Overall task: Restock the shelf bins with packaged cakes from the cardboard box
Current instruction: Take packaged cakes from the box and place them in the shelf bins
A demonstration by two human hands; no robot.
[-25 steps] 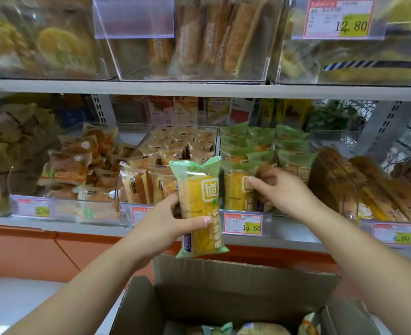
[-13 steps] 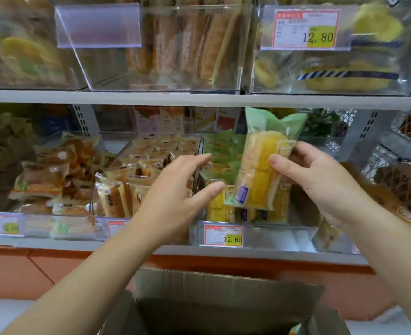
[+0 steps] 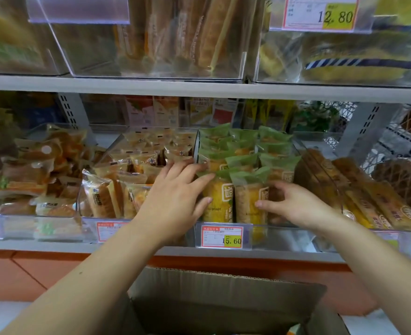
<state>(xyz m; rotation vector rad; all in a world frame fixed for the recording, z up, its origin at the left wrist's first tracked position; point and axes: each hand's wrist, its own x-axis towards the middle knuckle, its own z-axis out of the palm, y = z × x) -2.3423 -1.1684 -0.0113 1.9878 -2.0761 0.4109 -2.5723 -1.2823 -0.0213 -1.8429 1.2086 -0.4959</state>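
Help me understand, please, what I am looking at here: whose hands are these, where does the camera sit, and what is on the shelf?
There is no machine here. A person wears one wide-angle camera on the head, looking forward and down, so you see their own two arms. This is the only view.

In front stands a shop shelf. The middle bin, a clear plastic one with a price label reading 15.60, holds rows of upright green-topped cake packets. The left hand lies with straight fingers against the front packets. The right hand touches the front row with curled fingers and its thumb on a packet; whether it grips one is unclear.

Other wrapped bakes lie to either side. At the bottom, the open cardboard box is the supply.
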